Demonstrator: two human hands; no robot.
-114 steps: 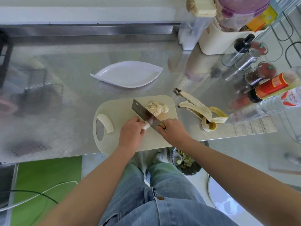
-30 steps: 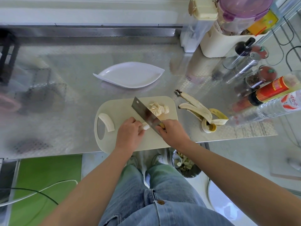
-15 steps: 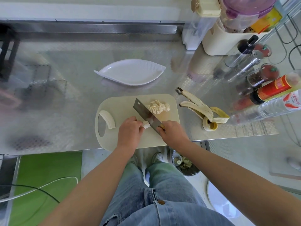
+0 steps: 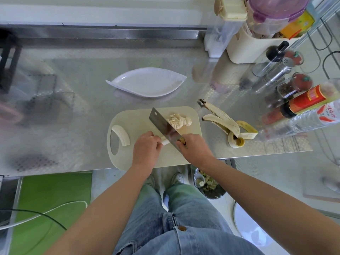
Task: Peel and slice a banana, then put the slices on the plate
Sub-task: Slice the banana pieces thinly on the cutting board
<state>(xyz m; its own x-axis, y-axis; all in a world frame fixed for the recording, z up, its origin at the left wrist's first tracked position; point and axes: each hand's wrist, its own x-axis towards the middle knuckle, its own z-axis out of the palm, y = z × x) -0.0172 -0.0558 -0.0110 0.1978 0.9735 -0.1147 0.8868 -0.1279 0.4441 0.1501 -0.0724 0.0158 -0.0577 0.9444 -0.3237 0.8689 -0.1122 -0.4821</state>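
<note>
Steel counter (image 4: 77, 115), green mat (image 4: 51, 196), pale wall (image 4: 92, 11)

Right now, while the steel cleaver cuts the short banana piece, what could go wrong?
1. The peeled banana stub in the left hand is short, so its fingertips sit right beside the wide steel cleaver that the right hand grips; a slip could cut them.
2. The pale plastic cutting board lies at the front edge of the metal counter; hard pressing there might tip or shift it.

Left hand (image 4: 147, 147) and right hand (image 4: 195, 147) both curled, gripping.
</note>
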